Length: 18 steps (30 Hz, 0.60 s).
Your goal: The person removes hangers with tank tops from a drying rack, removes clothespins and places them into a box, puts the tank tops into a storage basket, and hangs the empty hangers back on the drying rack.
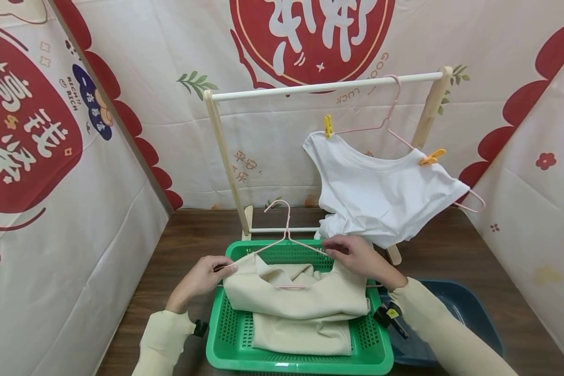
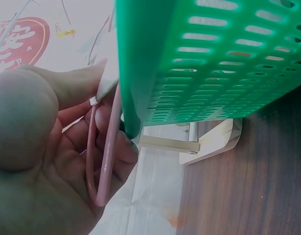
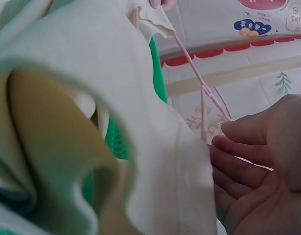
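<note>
Between the two hands, just above the green perforated plastic basket (image 1: 301,365), lies the thin pink wire hanger (image 1: 288,230), its long axis running left to right and its hook pointing away from the person, toward the rack with wooden posts and a white rod (image 1: 310,89); the hook stands nearer the left post than the right, its tip turned to the left, well apart from the top rod; the sleeveless cream cloth garment (image 1: 296,303) sits on this hanger, the lower bar showing across the neck opening and the wire ends jutting out past both sides; the left hand (image 1: 206,275) pinches the garment's left shoulder together with the wire, thumb on the cloth and fingers curled behind; the right hand (image 1: 359,256) is at the right shoulder, its fingertips nearer the hook's neck than the left hand's, touching the cloth's edge, though I cannot tell whether they grip; the basket, on the dark wood-grain table (image 1: 188,230), holds the folded lower part of the garment; beside it on the right is the dark blue plastic basin (image 1: 479,324), partly hidden by the right sleeve, so its full contents cannot be told; beyond the right hand, the white sleeveless cloth top (image 1: 380,185) hangs toward the rod's right end on a second pink wire hanger (image 1: 360,129), with a yellow clothes peg (image 1: 328,127) and an orange clothes peg (image 1: 432,157) at its shoulders.
</note>
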Motion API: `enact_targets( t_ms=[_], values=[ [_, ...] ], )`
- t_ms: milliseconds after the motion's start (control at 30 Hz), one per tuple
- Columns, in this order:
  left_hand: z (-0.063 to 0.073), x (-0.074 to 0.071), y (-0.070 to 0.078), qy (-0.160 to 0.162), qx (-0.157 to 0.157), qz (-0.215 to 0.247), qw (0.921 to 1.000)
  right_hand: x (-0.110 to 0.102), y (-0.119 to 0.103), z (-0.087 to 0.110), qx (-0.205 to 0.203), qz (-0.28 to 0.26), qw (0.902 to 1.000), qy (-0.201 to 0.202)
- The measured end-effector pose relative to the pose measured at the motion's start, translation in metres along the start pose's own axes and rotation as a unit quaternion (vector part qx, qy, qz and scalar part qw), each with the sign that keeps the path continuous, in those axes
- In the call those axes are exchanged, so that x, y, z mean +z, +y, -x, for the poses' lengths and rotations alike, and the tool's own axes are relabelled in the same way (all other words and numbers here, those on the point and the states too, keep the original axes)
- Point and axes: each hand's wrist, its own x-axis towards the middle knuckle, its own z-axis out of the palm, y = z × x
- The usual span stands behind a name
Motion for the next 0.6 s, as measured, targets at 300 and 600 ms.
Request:
enact_targets(
  t_ms=[300, 600],
  values=[
    [0.0023, 0.0009, 0.0001, 0.017, 0.01, 0.007, 0.9998, 0.0067, -0.0033, -0.0032, 0.013, -0.025, 0.9991, -0.031],
    [0.0031, 0.0011, 0.0033, 0.026, 0.019, 0.003, 0.9995, 0.006, -0.0085, -0.001, 0.038, -0.071, 0.996, -0.037]
  ],
)
